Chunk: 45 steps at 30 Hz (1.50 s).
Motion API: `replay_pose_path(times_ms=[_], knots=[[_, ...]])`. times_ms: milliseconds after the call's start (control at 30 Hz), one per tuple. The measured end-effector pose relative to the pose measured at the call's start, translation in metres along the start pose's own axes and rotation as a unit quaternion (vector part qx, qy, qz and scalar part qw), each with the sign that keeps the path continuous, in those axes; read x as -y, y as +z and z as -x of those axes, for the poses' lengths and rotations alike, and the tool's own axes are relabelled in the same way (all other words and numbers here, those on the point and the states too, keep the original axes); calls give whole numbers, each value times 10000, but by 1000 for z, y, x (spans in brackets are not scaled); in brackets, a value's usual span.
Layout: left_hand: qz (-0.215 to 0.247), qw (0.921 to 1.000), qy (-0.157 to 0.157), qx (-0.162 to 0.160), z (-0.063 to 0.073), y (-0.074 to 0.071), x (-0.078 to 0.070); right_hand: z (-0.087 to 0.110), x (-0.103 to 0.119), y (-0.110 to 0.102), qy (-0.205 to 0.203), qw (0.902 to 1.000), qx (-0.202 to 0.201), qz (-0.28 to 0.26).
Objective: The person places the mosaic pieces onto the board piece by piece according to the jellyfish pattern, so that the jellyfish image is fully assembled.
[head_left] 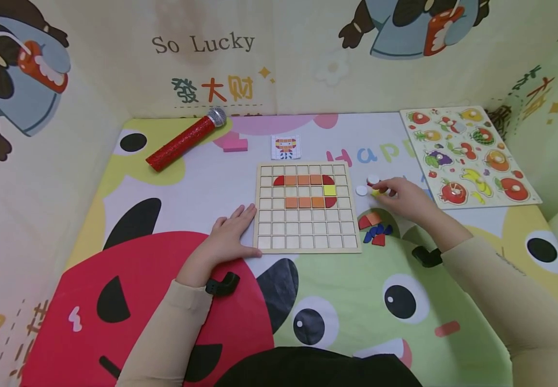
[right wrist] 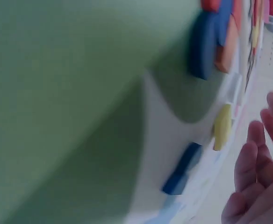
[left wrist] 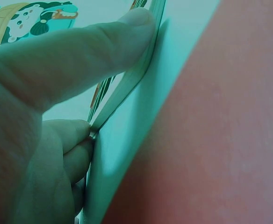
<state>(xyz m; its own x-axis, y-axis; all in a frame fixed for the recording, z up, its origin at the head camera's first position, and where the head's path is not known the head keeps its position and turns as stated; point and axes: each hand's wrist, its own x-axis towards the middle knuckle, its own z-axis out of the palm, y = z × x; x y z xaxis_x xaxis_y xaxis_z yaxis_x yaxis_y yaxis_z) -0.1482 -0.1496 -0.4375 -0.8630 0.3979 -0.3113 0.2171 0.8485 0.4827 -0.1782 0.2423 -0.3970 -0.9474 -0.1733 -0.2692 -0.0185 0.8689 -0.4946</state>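
A wooden grid board (head_left: 306,243) lies flat on the table, with orange squares (head_left: 304,202), red rounded-corner pieces (head_left: 279,181) and a yellow square (head_left: 329,190) set in its cells. My left hand (head_left: 228,236) rests at the board's left edge with fingers spread; the left wrist view shows the thumb (left wrist: 122,42) against the rim. Right of the board, my right hand (head_left: 400,198) pinches a small red piece (head_left: 370,184) at its fingertips. Under those fingers is a yellow piece (right wrist: 222,127) on the table, beside white round pieces (head_left: 362,191).
Loose blue pieces (head_left: 376,231), red and orange ones lie near the board's lower right. A small pattern card (head_left: 286,147) and a pink block (head_left: 235,145) are behind it. The red microphone (head_left: 182,142) lies back left, a fruit puzzle board (head_left: 472,156) back right.
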Motion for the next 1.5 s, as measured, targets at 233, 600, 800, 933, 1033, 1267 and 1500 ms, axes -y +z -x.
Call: replay_pose_path(times_ms=[233,600,800,933,1033,1267,1500], knots=[[-10,10000,-2,-10,-1,0,1,10,-6,10,-450,9984,327,-43],[-54,10000,0,9,0,2,1,11,-14,28,-1222,9914,462,-28],[-62,10000,54,-16,1,2,2,11,-16,32,-1219,9908,570,166],[-68,10000,51,-18,1,3,2,9,-17,34,-1227,9907,551,226],[-57,10000,56,-15,2,2,2,8,-17,35,-1259,9908,446,229],[-36,10000,32,-20,2,1,1,8,-13,33,-1064,9928,316,458],[-72,10000,46,-34,1,1,1,8,-9,32,-988,9920,235,756]])
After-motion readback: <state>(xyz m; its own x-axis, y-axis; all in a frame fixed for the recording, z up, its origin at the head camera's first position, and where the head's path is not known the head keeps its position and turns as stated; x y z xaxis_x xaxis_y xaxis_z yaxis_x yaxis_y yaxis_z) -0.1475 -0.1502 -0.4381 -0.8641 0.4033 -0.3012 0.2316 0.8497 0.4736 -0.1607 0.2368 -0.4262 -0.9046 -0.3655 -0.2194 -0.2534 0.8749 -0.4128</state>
